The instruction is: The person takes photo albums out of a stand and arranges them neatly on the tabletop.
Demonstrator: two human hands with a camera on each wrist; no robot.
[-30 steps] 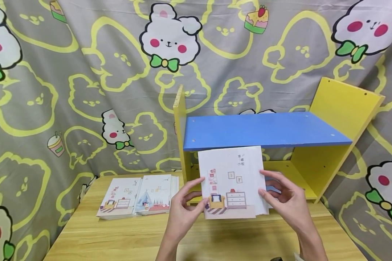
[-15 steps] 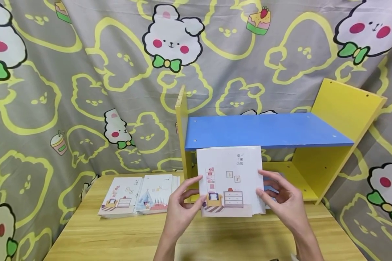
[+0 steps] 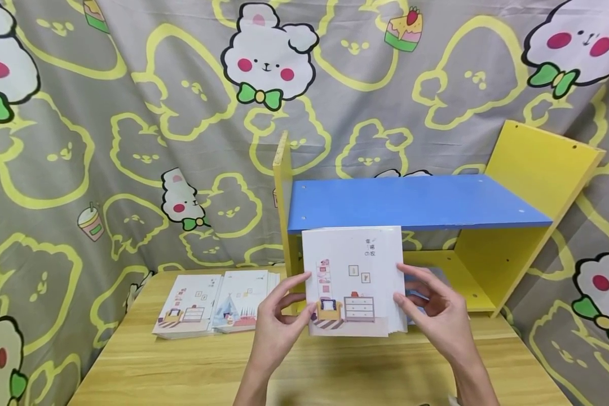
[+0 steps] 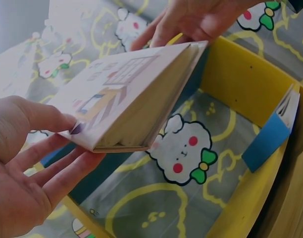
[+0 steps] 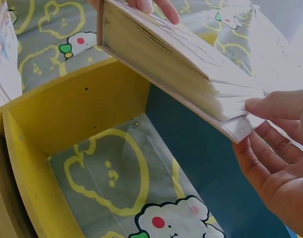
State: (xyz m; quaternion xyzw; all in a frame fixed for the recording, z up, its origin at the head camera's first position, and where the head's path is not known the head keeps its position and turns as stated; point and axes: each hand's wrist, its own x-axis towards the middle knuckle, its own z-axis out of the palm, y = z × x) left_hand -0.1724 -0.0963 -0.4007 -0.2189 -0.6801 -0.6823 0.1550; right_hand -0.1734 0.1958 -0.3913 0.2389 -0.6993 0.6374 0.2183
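A thick square white book (image 3: 345, 282), its cover printed with an armchair and a chest of drawers, is raised in front of the shelf unit. My left hand (image 3: 281, 324) pinches its left edge, thumb on the front cover and fingers behind. On the opposite side my right hand (image 3: 436, 316) grips the loose right edge between thumb and fingers. Seen in the right wrist view, the page block (image 5: 161, 59) fans apart slightly near the right thumb. The left wrist view shows the other edge of the book (image 4: 122, 99) lying together between its covers.
A yellow shelf unit with a blue board (image 3: 411, 200) stands behind the book. A blue booklet (image 4: 268, 141) leans inside it. Two stacks of white books, one with a room cover (image 3: 188, 304) and one with a tent cover (image 3: 241, 299), lie left on the wooden table (image 3: 182, 372). A patterned curtain (image 3: 182, 84) hangs behind.
Both hands and the book have drifted slightly left. The grip on each edge looks the same, and the book still faces the head camera.
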